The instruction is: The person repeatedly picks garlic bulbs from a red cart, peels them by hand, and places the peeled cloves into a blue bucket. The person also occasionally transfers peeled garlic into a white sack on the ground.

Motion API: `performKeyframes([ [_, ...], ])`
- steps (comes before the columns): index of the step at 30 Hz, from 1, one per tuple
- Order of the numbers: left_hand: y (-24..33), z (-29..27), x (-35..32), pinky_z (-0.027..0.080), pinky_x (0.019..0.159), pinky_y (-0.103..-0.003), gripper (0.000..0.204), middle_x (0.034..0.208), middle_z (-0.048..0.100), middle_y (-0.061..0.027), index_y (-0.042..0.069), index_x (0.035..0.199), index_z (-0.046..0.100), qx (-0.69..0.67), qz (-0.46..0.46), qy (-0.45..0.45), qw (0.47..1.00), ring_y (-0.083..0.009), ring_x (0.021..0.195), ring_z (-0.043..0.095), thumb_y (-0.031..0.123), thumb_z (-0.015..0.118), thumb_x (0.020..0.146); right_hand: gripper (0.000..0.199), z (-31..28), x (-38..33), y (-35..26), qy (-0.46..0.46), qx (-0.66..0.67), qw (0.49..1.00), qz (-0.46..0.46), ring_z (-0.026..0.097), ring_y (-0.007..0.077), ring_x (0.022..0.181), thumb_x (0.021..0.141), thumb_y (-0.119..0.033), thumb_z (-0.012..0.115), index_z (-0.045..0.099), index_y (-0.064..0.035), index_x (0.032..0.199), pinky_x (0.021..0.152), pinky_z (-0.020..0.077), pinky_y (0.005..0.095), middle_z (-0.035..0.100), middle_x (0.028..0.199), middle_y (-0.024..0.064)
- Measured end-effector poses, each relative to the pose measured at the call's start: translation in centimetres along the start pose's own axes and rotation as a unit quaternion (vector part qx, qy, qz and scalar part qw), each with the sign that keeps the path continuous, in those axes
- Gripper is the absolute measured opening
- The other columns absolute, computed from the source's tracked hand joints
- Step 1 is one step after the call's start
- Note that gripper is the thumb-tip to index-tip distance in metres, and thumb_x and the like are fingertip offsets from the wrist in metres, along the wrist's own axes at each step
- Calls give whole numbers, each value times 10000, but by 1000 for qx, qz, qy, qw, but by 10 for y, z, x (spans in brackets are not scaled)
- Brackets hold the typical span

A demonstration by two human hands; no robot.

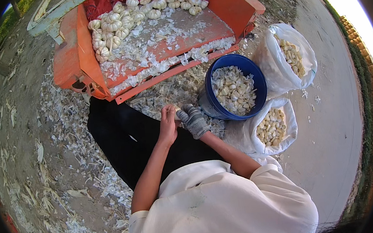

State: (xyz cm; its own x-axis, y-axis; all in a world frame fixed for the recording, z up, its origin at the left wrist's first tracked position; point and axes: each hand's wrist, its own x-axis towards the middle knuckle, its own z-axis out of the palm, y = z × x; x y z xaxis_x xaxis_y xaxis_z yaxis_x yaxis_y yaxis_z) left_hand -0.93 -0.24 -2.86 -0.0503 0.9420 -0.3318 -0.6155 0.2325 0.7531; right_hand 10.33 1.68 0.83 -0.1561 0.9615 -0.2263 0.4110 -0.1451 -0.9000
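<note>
My bare left hand [167,123] and my right hand [194,121], in a grey striped knit glove, meet above my lap. Between their fingertips is a small pale piece of garlic [177,111], mostly covered, so I cannot tell whether it is a whole bulb or part of one. The left fingers are closed on it, and the gloved fingers curl against its other side. Just right of the glove stands a blue bucket [210,97] holding loose garlic cloves [234,90] mixed with papery skins.
An orange metal truck bed [169,50] in front carries whole garlic bulbs [113,27], a red mesh sack [95,7] and scattered skins. Two white sacks [261,64] [242,136] of cloves flank the bucket on the right. Skins litter the ground [74,190].
</note>
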Motion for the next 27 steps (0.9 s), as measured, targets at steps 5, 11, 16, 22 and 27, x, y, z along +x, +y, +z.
performKeyframes([
  [5,-4,4,0,436,623,-260,203,946,483,5,132,1048,449,-12,8,8,1000,-93,798,483,297,443,931,200,4,-6,18,15,131,991,30,563,140,583,893,-206,493,552,-40,987,490,441,271,589,760,69],
  [11,7,7,-1,483,777,-364,226,1035,571,-134,92,1034,466,-157,-8,-47,986,-267,988,561,280,386,938,195,-33,-12,21,-119,486,843,198,560,141,754,887,-230,515,559,-94,1020,593,498,276,582,915,53],
  [16,20,13,-7,462,879,-423,229,1065,563,-177,82,1049,466,-197,-66,-81,975,-346,1049,536,267,401,930,426,-96,-22,30,-84,589,769,234,577,196,793,906,-460,388,556,-85,1015,672,497,319,603,913,68],
  [22,29,24,-14,444,899,-434,407,1062,515,-152,79,1209,351,-142,-95,-122,978,-367,1038,530,-4,421,817,270,-193,-52,32,44,561,812,155,587,245,896,873,-198,503,521,-40,1091,749,521,368,586,994,107],
  [27,31,26,-15,463,873,-425,413,1076,503,-169,77,1217,344,-114,-99,-136,979,-367,1022,538,8,411,815,258,-246,-70,55,132,577,794,135,602,238,821,839,-42,512,501,-18,1095,646,541,318,588,963,143],
])
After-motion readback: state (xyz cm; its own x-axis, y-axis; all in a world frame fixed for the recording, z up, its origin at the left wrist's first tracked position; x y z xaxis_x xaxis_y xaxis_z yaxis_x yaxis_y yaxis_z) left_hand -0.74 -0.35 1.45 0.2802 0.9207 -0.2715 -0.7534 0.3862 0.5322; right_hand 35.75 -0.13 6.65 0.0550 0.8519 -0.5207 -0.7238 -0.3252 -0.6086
